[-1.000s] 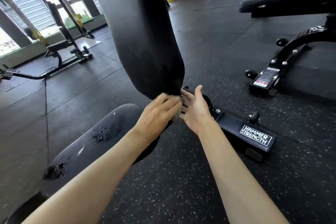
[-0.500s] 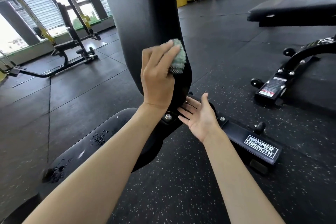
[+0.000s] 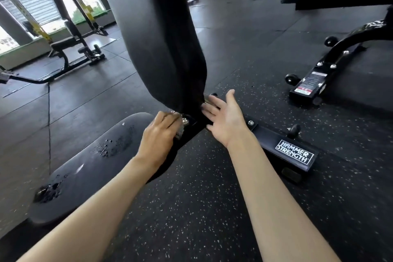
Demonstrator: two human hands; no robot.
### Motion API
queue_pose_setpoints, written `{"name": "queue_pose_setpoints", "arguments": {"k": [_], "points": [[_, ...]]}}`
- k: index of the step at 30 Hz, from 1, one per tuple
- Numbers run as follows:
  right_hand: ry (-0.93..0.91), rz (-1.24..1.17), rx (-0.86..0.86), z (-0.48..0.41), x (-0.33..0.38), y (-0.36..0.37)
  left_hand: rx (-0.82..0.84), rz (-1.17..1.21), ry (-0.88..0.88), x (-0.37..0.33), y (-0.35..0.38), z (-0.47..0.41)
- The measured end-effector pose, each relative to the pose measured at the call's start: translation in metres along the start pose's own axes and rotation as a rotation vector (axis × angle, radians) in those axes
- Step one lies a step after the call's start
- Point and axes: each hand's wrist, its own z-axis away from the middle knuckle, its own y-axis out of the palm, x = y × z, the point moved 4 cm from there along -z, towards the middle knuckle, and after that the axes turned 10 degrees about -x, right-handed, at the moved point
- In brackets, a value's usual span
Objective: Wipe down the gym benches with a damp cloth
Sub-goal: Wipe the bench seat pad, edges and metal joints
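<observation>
Black speckled floor (image 3: 191,208) fills the gym. At the middle of the frame stands a bench's tall back pad (image 3: 159,38), with its wet seat pad (image 3: 95,161) at the lower left. The left hand (image 3: 158,136) curls round a pale cloth (image 3: 179,132) at the back pad's bottom. The right hand (image 3: 225,119) is spread flat, fingers touching the pad's lower edge.

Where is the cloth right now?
Centre of the head view: the cloth is held in the left hand at the foot of the upright back pad.
</observation>
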Motion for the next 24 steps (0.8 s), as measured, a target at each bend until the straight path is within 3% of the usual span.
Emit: {"name": "queue_pose_setpoints", "arguments": {"k": [4,9,11,14,19,24], "points": [[-0.081,0.169,-0.191,-0.006,0.008,-0.012,0.145,-0.003,0.450,-0.034,0.003,-0.029],[-0.139,0.219,-0.297,-0.008,0.014,-0.032,0.180,-0.303,0.729,-0.034,0.031,-0.075],[-0.122,0.225,-0.318,-0.006,0.013,-0.034,0.284,-0.470,0.837,-0.034,0.044,-0.085],[-0.098,0.214,-0.251,-0.004,0.010,-0.025,0.478,-0.607,0.757,-0.032,0.064,-0.090],[-0.178,0.268,-0.127,0.000,0.009,-0.008,0.488,-0.629,0.672,-0.030,0.080,-0.074],[-0.203,0.310,-0.120,0.002,0.010,-0.003,0.602,-0.670,0.757,-0.029,0.076,-0.059]]}}
